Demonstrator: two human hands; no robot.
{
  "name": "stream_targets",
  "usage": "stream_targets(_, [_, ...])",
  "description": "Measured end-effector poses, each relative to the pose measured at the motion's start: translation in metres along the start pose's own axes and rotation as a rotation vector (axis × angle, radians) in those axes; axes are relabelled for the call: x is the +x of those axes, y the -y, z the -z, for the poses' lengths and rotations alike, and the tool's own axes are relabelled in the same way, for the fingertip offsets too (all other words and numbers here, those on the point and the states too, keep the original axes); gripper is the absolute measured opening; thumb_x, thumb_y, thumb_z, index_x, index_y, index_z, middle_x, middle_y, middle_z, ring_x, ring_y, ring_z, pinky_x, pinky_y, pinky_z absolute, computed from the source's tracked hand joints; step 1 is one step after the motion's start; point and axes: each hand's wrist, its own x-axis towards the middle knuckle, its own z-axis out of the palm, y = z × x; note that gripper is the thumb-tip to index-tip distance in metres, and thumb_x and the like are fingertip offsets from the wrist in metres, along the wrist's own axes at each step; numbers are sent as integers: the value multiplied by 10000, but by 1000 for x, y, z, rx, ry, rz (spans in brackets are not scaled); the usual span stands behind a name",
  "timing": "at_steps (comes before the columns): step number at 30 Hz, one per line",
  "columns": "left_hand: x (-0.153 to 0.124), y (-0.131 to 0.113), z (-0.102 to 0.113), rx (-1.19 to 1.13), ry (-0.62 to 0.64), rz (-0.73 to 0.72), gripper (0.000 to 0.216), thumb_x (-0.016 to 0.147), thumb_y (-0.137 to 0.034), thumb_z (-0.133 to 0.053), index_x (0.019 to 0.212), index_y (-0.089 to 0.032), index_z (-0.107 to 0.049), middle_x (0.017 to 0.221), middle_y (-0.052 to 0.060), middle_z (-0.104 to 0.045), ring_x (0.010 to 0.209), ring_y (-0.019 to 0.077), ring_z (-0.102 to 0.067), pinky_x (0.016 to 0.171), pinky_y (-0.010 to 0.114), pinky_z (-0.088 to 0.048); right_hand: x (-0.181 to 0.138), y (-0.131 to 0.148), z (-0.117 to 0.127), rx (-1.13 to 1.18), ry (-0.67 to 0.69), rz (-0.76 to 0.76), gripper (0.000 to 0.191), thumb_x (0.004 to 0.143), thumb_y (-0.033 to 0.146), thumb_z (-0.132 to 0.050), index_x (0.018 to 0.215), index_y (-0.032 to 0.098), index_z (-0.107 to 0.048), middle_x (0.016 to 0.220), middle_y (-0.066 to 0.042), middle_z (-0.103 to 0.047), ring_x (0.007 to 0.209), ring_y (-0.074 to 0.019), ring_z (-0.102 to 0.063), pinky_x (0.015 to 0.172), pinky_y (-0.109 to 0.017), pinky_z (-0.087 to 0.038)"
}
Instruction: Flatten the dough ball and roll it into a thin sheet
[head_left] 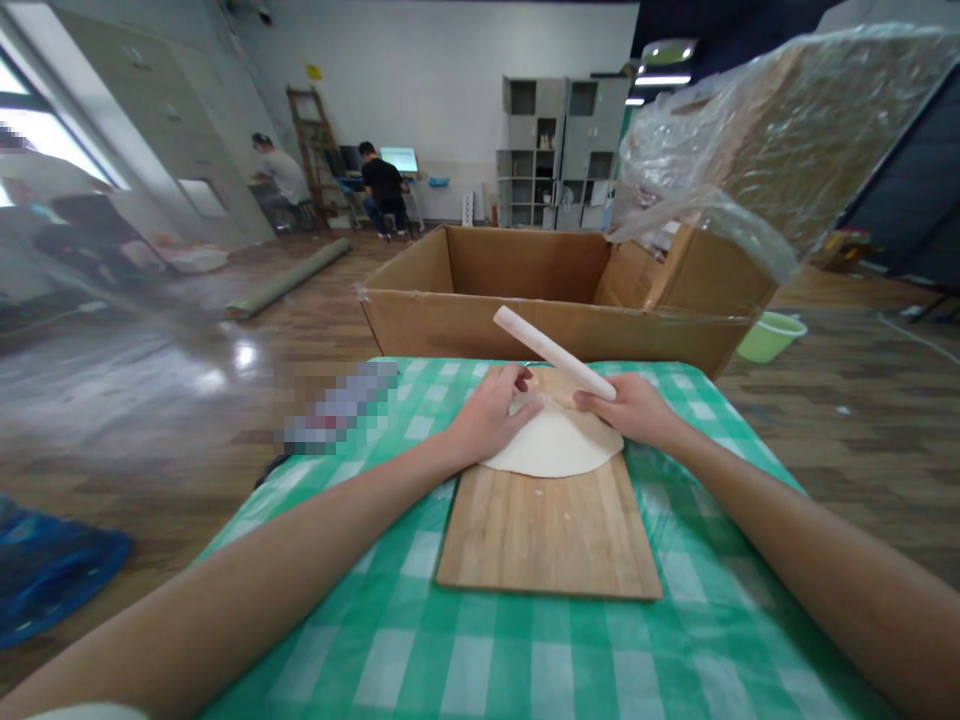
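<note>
A flat, pale sheet of dough [562, 445] with a rounded near edge lies across the far half of a wooden cutting board [547, 540]. My left hand [495, 412] rests at the dough's left edge, thumb laid over the dough and apart from the bent fingers. My right hand [634, 408] is closed round the near end of a whitish rolling pin [551, 350]. The pin slants up and to the left, raised above the far side of the dough. My right thumb is close to the dough's right edge; whether it touches I cannot tell.
A green-and-white checked cloth [495, 660] covers the table. Beyond it stands a large cardboard box [525, 325] with plastic wrap [690, 150] at the right. A light green bucket [771, 338] is on the floor. A blurred-out item [341, 408] lies at the table's left edge. People sit farther back.
</note>
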Motion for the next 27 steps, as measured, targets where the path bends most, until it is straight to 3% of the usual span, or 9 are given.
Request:
stream_targets(5, [0, 21, 43, -293, -382, 309, 213, 962, -329, -466, 1085, -201, -583, 1151, 91, -694, 1054, 236, -667, 920, 394, -545, -7, 18, 16, -179, 42, 97, 737, 951, 821, -396, 568, 207, -538, 542, -5, -481, 535, -150, -440, 538, -309, -225])
stream_targets(7, [-6, 21, 64, -334, -470, 219, 262, 973, -362, -432, 1059, -193, -612, 1115, 84, -698, 1007, 231, -671, 864, 374, -547, -13, 24, 20, -322, 115, 139, 794, 987, 821, -280, 554, 205, -534, 534, -22, -480, 535, -155, -427, 554, -321, -211])
stream_targets(9, [-16, 12, 75, -190, -374, 69, 338, 1016, -400, -392, 1047, -193, -657, 1095, 83, -703, 1075, 250, -659, 951, 407, -527, -21, 29, 19, -446, 177, 149, 819, 1022, 782, -211, 586, 198, -583, 556, -46, -523, 549, -164, -441, 568, -329, -211])
stream_targets(10, [-21, 6, 76, -84, -246, 24, 345, 1026, -412, -407, 1068, -194, -671, 1113, 84, -709, 1108, 259, -653, 1014, 431, -504, -26, 31, 17, -494, 194, 143, 820, 1040, 749, -187, 620, 193, -620, 581, -60, -559, 562, -171, -459, 574, -331, -213])
stream_targets(13, [-35, -13, 62, 151, 86, -63, 391, 1056, -437, -386, 1147, -182, -668, 1216, 116, -692, 1184, 270, -644, 1098, 453, -473, -41, 33, 12, -606, 202, 118, 787, 1088, 623, -155, 738, 186, -709, 676, -101, -660, 603, -192, -525, 591, -337, -217])
stream_targets(15, [-39, -21, 48, 251, 214, -74, 444, 1078, -449, -336, 1264, -180, -637, 1397, 147, -628, 1292, 281, -616, 1137, 457, -458, -50, 34, 11, -647, 199, 121, 742, 1104, 562, -174, 796, 188, -736, 735, -111, -707, 634, -201, -567, 598, -338, -226])
stream_targets(21, [-41, -31, 29, 479, 319, -7, 660, 1103, -519, -223, 1593, -112, -397, 1715, 204, -327, 1577, 325, -364, 1251, 477, -343, -58, 41, 11, -656, 148, 242, 529, 1096, 449, -340, 823, 179, -705, 901, -117, -741, 834, -236, -653, 730, -344, -416])
stream_targets(24, [-47, -38, 31, 523, 365, -30, 713, 1106, -521, -182, 1625, -64, -356, 1721, 200, -312, 1611, 310, -290, 1297, 464, -271, -52, 39, 1, -628, 55, 334, 518, 1109, 461, -306, 1137, 134, -707, 1200, -181, -719, 1169, -313, -627, 998, -448, -471])
stream_targets(27, [-56, -45, 33, 532, 401, -35, 725, 1107, -527, -176, 1628, -61, -363, 1708, 188, -342, 1600, 307, -320, 1295, 470, -292, -51, 34, -9, -620, -17, 324, 642, 1110, 542, -270, 1463, 95, -565, 1543, -231, -539, 1445, -383, -464, 1138, -570, -419])
